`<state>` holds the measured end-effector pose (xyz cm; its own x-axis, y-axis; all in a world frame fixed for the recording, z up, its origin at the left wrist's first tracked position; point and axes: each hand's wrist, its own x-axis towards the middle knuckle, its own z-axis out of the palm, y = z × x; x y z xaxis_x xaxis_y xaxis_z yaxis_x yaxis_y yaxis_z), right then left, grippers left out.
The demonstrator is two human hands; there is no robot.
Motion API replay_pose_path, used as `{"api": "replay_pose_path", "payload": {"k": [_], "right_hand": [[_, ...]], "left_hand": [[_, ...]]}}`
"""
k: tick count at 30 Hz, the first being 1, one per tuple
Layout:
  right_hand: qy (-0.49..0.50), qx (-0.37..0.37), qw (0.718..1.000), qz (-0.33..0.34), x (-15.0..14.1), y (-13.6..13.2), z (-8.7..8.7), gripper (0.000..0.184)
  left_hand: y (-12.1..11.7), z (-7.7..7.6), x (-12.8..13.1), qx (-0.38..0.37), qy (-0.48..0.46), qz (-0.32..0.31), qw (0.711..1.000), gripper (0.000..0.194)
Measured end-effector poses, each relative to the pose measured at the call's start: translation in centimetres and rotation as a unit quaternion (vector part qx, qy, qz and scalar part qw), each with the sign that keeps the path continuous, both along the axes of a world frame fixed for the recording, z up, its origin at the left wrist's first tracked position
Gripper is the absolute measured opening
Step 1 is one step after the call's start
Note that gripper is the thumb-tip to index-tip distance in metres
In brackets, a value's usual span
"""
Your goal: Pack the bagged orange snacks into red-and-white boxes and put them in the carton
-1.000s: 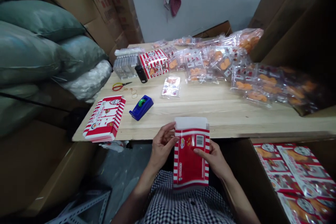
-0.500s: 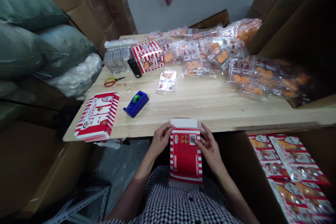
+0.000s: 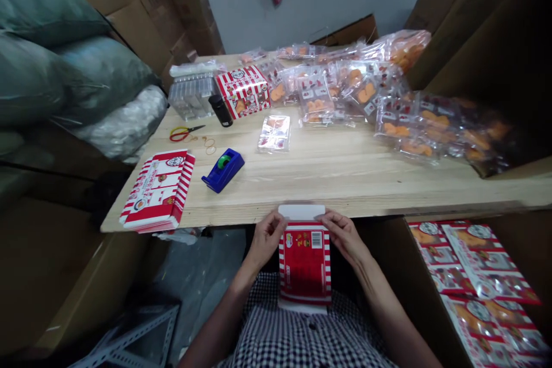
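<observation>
Both my hands hold a flat red-and-white striped printed carton [image 3: 304,264] upright over my lap, just below the table's front edge. My left hand [image 3: 267,240] pinches its upper left side. My right hand [image 3: 344,236] grips the upper right side, with its fingertips at the white top flap [image 3: 301,212]. A barcode shows on the carton's red face. A second white flap [image 3: 302,306] sticks out at the bottom edge.
On the wooden table [image 3: 328,184] lie a stack of flat cartons [image 3: 157,190], a blue tape dispenser [image 3: 223,170], scissors [image 3: 183,134] and bagged orange items [image 3: 357,92]. A cardboard box of printed cartons [image 3: 474,282] stands at lower right.
My right hand has moved up from the carton's side to its top edge. The carton and its white top flap sit a little lower, and the top flap looks shorter.
</observation>
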<state>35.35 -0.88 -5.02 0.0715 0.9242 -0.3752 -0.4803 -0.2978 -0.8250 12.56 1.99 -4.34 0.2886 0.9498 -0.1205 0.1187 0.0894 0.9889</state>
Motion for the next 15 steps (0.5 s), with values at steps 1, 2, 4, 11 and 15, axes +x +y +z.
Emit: {"api": "replay_pose_path", "payload": {"k": [1, 2, 4, 11, 15], "right_hand": [[0.010, -0.007, 1.000, -0.002, -0.2, 0.4, -0.3, 0.025], [0.020, -0.013, 1.000, -0.009, -0.4, 0.8, -0.5, 0.026], [0.040, -0.014, 0.998, -0.034, -1.1, 1.6, -1.0, 0.029], [0.098, -0.004, 0.995, -0.020, -1.7, 2.9, 0.4, 0.054], [0.125, -0.016, 0.989, 0.083, -0.8, 3.0, 0.9, 0.051]], "left_hand": [[0.1, -0.3, 0.4, -0.013, -0.023, 0.021, 0.999, 0.031], [0.3, -0.6, 0.8, -0.022, -0.046, 0.039, 0.998, 0.030], [0.9, -1.0, 1.7, -0.044, -0.096, 0.075, 0.992, 0.026], [2.7, -1.0, 3.1, -0.152, -0.258, 0.133, 0.945, 0.040], [2.9, -0.6, 3.4, -0.155, -0.275, 0.131, 0.940, 0.031]]}}
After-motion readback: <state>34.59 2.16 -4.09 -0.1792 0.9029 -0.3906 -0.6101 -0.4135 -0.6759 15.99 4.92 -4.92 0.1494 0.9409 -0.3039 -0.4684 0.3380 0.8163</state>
